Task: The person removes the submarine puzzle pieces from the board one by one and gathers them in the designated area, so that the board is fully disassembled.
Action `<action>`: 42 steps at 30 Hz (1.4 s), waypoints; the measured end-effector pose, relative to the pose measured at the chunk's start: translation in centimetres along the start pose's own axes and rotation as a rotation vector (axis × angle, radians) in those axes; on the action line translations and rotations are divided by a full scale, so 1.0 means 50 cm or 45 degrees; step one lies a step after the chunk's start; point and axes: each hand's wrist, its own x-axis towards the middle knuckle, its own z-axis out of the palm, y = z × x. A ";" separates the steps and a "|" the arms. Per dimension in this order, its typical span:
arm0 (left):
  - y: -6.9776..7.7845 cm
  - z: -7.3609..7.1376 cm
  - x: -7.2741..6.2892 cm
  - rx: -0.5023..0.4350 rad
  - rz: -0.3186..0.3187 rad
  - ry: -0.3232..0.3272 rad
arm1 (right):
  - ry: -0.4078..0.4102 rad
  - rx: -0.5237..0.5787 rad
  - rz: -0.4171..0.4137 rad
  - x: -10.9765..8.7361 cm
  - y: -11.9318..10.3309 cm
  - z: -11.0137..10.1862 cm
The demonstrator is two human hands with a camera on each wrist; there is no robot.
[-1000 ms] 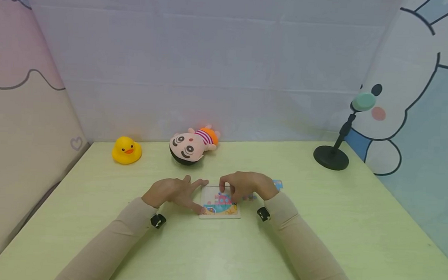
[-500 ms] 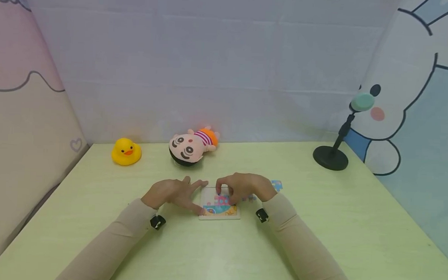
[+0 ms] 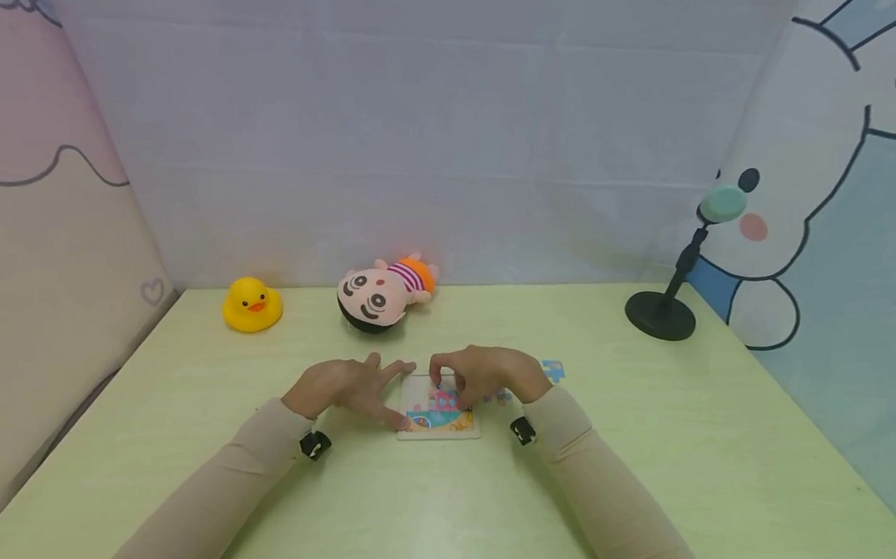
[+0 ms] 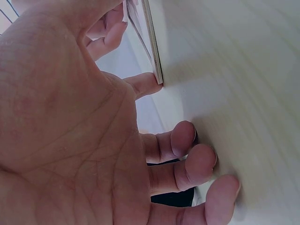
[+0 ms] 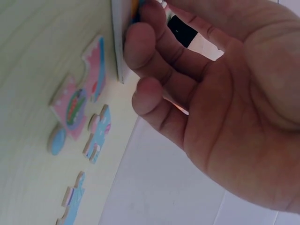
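A small jigsaw puzzle board (image 3: pixel 438 435) lies flat on the table, with pink and blue pieces in its lower and middle parts. My left hand (image 3: pixel 349 385) spreads along the board's left side, thumb at the lower left corner and index finger near the upper left corner. In the left wrist view, a fingertip touches the edge of the board (image 4: pixel 152 51) and the other fingers rest on the table. Over the board's right part, my right hand (image 3: pixel 489 371) has its index finger and thumb curled about a pink puzzle piece (image 3: pixel 446 396), partly hidden by them.
Loose puzzle pieces (image 5: pixel 98 133) lie on the table right of the board, one blue piece (image 3: pixel 553 370) farther out. Behind are a yellow rubber duck (image 3: pixel 252 305) and a plush doll (image 3: pixel 383 293). A black stand (image 3: pixel 661 315) with a green top stands back right.
My right hand has shifted slightly left over the board, its index finger and thumb still curled about the pink piece. The left hand has stayed at the board's left side.
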 end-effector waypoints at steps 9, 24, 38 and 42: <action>-0.001 0.001 0.000 0.008 0.008 0.010 | 0.024 0.000 -0.003 0.003 -0.001 0.000; -0.002 0.002 0.002 0.000 0.009 0.004 | 0.030 0.133 -0.092 -0.011 0.009 -0.018; -0.002 0.003 0.005 -0.023 -0.006 0.002 | 0.062 0.054 -0.161 -0.041 0.014 -0.040; -0.003 0.005 0.005 -0.034 -0.014 0.003 | 0.052 0.080 -0.137 -0.046 0.020 -0.043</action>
